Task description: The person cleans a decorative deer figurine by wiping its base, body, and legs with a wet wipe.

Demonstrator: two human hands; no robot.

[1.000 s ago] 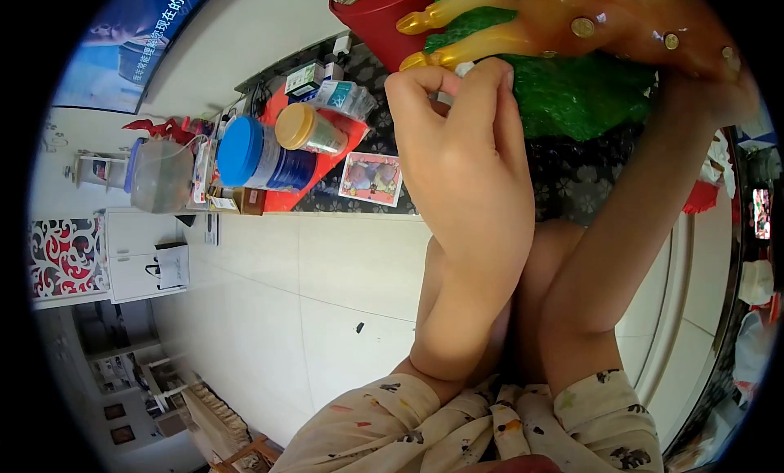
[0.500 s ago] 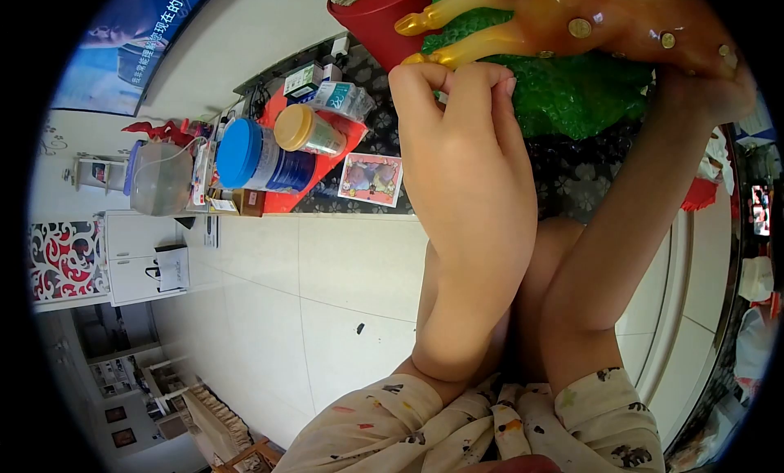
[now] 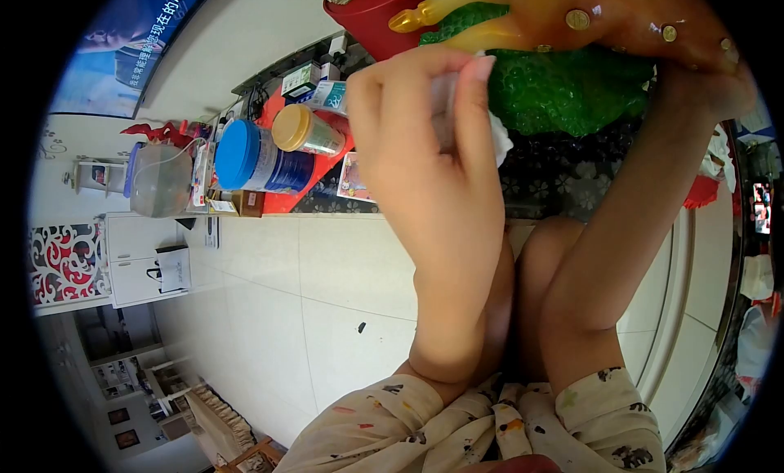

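Observation:
My left hand (image 3: 425,138) is closed with a crumpled white tissue (image 3: 499,138) in its fingers. It is just by the golden-hoofed legs of an amber resin animal ornament (image 3: 539,17), which is dotted with gold coins. The ornament's bumpy green base (image 3: 563,93) lies beyond the fingertips, on a dark floral countertop (image 3: 563,179). At the far right my right hand (image 3: 723,93) is against the ornament's body. Its fingers are hidden behind the figure, so their grip does not show.
A red bucket (image 3: 376,24) stands behind the ornament. Left of my left hand are a blue-lidded tub (image 3: 245,154), a yellow-lidded jar (image 3: 306,130), small boxes (image 3: 302,81) and a partly covered picture card (image 3: 351,179). A clear container (image 3: 159,179) stands farther left.
My left hand has moved left, away from the ornament's legs, and covers part of the picture card. The white tissue in it now shows. My right hand stays at the ornament.

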